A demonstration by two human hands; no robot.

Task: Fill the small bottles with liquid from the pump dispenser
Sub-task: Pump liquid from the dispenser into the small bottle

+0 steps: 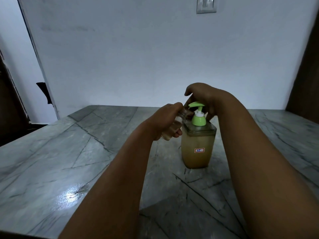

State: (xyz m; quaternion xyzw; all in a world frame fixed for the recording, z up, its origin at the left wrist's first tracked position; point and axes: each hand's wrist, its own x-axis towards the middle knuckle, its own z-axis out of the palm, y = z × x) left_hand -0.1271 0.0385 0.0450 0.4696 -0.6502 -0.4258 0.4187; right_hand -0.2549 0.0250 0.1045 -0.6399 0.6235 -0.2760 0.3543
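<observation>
The person's two bare forearms are filling the near foreground, reaching out over the grey veined marble counter (pixel 69 152) that is stretching back to a pale wall (pixel 138 57) carrying a switch plate (pixel 206 5). Standing on the counter, right of centre, the pump dispenser (pixel 197 144) is showing a squarish clear body nearly full of cloudy tan liquid, a small label marked 35 (pixel 199 150), and a green pump head (pixel 196 105) whose spout is pointing left. The right hand (pixel 203 97) is arching over that pump head, fingers curled down around it, though whether they are pressing or only resting cannot be told. The left hand (pixel 165 121) is clamping its fingers round a small clear bottle (pixel 174 125), holding it tilted just beside the dispenser, its neck up close under the spout. The mouth itself is too blurred to say whether it is sitting under the nozzle. The likely trouble from here: a narrow neck slightly off line would be sending liquid down the outside and over the fingers, and a hard push on the pump could be tipping or sliding the dispenser, since nothing is steadying its base.
</observation>
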